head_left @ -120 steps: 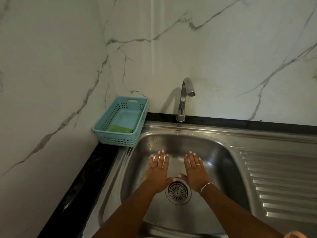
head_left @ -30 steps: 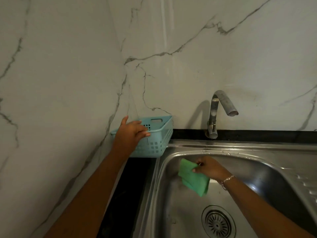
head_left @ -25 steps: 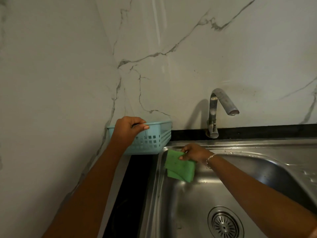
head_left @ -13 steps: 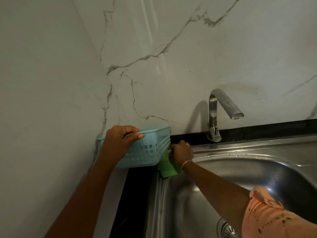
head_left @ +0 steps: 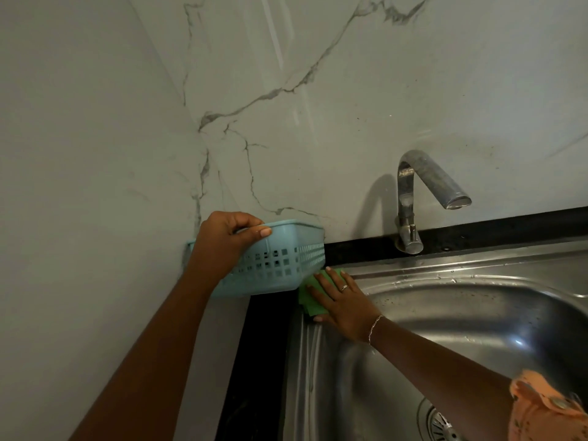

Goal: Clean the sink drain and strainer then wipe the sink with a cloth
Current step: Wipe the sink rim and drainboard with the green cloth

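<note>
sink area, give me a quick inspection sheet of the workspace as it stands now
surface: steel sink with water drops along its rim, black counter beside it
job's things: green cloth flat on the sink's back left corner; drain strainer in the basin, partly cut off
clutter: blue basket lifted and tilted off the counter
grippers: left hand grips the basket rim; right hand presses flat on the cloth
cables: nothing seen
surroundings: faucet, no water running; marble walls
</note>
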{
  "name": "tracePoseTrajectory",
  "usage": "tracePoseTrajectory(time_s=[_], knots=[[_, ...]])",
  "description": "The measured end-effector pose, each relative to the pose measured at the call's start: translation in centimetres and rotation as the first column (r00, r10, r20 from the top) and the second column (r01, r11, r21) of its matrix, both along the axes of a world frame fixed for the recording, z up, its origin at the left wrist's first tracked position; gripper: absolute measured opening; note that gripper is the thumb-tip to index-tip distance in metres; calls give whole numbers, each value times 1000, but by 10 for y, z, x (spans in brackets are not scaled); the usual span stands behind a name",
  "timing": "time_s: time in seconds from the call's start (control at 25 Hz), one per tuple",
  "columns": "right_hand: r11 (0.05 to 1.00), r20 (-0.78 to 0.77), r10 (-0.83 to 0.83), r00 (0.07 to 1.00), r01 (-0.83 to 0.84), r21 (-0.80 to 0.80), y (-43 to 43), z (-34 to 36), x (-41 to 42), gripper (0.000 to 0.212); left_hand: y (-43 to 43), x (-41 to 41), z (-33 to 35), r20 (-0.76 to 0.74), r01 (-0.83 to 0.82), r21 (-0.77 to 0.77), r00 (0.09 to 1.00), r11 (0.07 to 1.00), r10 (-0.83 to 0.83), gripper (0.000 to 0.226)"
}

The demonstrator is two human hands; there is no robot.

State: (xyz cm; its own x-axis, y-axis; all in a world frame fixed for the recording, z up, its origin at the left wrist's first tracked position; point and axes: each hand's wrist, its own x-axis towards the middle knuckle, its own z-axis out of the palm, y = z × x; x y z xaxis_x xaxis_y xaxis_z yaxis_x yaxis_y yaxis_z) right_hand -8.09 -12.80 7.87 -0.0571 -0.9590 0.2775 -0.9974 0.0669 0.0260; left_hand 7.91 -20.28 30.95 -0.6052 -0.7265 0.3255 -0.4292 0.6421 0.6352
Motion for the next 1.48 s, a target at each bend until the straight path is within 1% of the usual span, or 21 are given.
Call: tracePoseTrajectory(time_s=[0.08,0.16,0.24,0.36,0.52,0.76,0.84,0.96,1.04,1.16,1.32,1.48], knots=[[994,115,-100,988,95,46,-10,4,14,62,-1,-3,2,-7,9,24,1000,1000,-8,4],[988,254,-143,956,124,91,-19,0,30,64,-2,-3,3,-10,17,29,1000,999,-17,5],[980,324,-181,928,141,144,-25,-4,39,63,-2,-3,2,0,19,20,1000,1000,-19,7],[986,344,-141,929,100,133,-22,-8,43,59,-2,-2,1,13,11,21,1000,1000,-11,10],[993,410,-79,909,35,115,-1,-11,60,59,0,-2,3,27,16,20,999,1000,-17,12],[980,517,-65,853,-45,196,48,-6,96,70,4,-1,5,29,2,58,1000,998,-4,20],[979,565,-28,825,-93,183,73,-8,112,71,5,-1,6,40,4,64,999,998,-7,21],[976,624,65,779,-179,122,115,-15,137,72,5,0,7,50,7,69,999,998,-10,21],[974,617,99,781,-204,102,132,-19,146,71,6,1,6,55,12,61,998,998,-15,20],[978,597,83,798,-180,105,125,-21,143,70,8,4,3,72,31,61,997,998,-36,17],[983,564,-20,826,-85,160,73,-18,112,68,5,6,2,70,39,53,997,998,-43,17],[977,436,-115,893,22,213,12,-7,73,66,4,6,-1,82,37,22,996,999,-38,20]])
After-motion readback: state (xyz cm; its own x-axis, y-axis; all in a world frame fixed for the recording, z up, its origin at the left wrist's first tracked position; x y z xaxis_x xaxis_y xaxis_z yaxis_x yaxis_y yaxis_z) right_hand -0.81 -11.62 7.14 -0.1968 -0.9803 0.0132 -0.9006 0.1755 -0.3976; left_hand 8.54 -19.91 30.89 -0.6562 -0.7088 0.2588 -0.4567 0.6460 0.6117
